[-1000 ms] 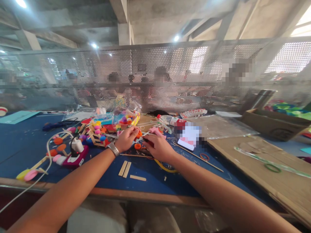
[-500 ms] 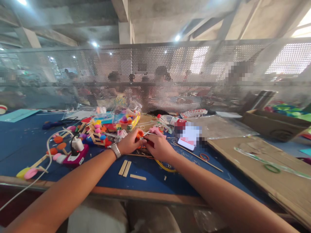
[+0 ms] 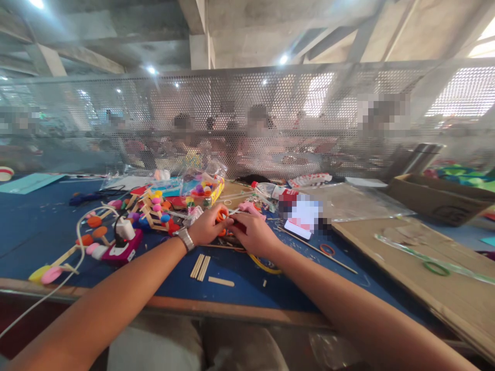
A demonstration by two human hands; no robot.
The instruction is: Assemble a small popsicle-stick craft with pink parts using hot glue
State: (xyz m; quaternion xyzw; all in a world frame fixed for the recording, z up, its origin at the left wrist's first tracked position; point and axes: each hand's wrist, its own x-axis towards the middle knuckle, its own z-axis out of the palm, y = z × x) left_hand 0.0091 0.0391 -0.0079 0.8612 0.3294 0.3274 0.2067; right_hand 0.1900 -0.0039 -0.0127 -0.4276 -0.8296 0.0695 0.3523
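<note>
Both hands meet over the middle of the blue table. My left hand (image 3: 207,226), with a watch at its wrist, closes around orange-handled scissors (image 3: 221,213); their loops show above and below the thumb. My right hand (image 3: 253,232) is closed, its fingertips pinched together against my left ones. Whatever lies between these fingers is hidden. Just behind the right hand is a pink tool (image 3: 250,207), partly covered, perhaps a glue gun. Several craft sticks (image 3: 200,267) lie side by side in front of the hands, with a single stick (image 3: 221,281) to their right.
A pile of sticks and coloured discs (image 3: 154,208) spreads left, beside a purple power strip (image 3: 122,251) with a white cable. Behind are a bottle (image 3: 276,192) and a lit phone (image 3: 303,216). Cardboard (image 3: 390,252) and a box (image 3: 436,198) occupy the right. A mesh partition (image 3: 228,118) stands behind.
The scissors' orange loops have turned slightly in my left hand and show more fully. Both hands stay in nearly the same place; the view has shifted a little.
</note>
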